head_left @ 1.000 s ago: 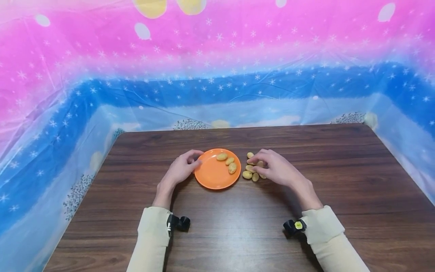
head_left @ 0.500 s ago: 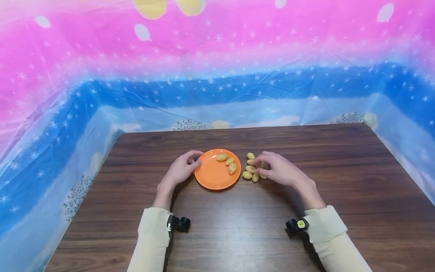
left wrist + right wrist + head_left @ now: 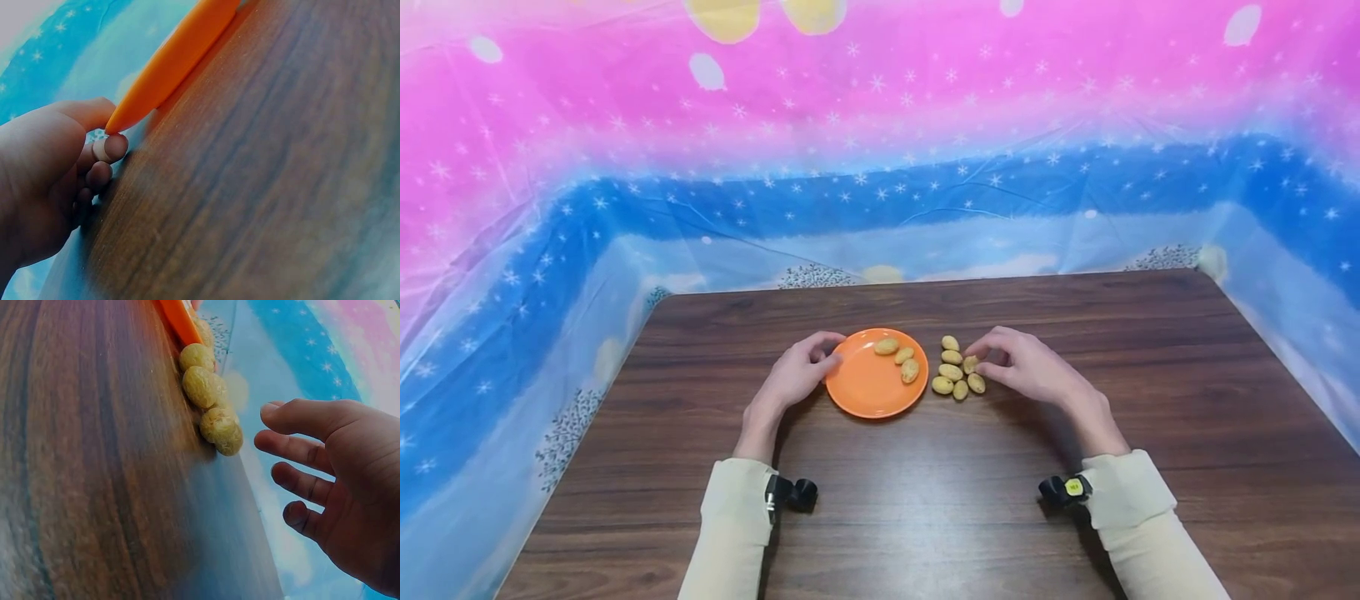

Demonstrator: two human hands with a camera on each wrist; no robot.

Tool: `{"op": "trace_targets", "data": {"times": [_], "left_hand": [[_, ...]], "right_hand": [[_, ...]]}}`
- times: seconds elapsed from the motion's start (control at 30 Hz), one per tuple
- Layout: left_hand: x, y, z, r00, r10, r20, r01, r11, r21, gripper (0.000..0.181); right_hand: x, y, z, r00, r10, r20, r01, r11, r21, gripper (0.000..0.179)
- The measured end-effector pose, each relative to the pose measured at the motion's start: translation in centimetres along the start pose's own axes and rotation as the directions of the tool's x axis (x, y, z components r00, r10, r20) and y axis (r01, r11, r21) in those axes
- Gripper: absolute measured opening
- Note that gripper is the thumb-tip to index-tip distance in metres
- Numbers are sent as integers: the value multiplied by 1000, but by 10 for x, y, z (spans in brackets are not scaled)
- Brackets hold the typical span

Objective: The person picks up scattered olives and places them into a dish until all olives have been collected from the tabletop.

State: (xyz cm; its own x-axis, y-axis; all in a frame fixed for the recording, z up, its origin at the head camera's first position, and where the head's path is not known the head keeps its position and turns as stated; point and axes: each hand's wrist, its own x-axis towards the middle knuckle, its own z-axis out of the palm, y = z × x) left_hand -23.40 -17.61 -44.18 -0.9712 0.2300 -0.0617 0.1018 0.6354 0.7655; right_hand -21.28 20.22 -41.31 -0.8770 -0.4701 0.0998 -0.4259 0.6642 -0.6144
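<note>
My left hand pinches the left rim of an orange plate between thumb and fingers; the left wrist view shows the plate's edge between them. On the plate's far right part lie three small yellow potatoes. Just right of the plate, several more small potatoes lie close together on the table. At their right side hovers my right hand, fingers spread and holding nothing. In the right wrist view, a gap separates its fingertips from the nearest potatoes.
The dark wooden table extends around the plate and potatoes. A pink and blue snowflake-print cloth hangs behind and along the sides. Black wrist cameras sit at both cuffs.
My right hand has drawn a little to the right, off the loose potatoes, uncovering more of them. The left hand keeps its hold on the plate.
</note>
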Motion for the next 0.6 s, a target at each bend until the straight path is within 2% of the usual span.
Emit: {"op": "trace_targets", "data": {"times": [0.6], "left_hand": [[2,-1,0,1000,-6,6,6,1000,23,36]], "right_hand": [[3,9,11,997,65,-40,-66,998,-17,22]]}}
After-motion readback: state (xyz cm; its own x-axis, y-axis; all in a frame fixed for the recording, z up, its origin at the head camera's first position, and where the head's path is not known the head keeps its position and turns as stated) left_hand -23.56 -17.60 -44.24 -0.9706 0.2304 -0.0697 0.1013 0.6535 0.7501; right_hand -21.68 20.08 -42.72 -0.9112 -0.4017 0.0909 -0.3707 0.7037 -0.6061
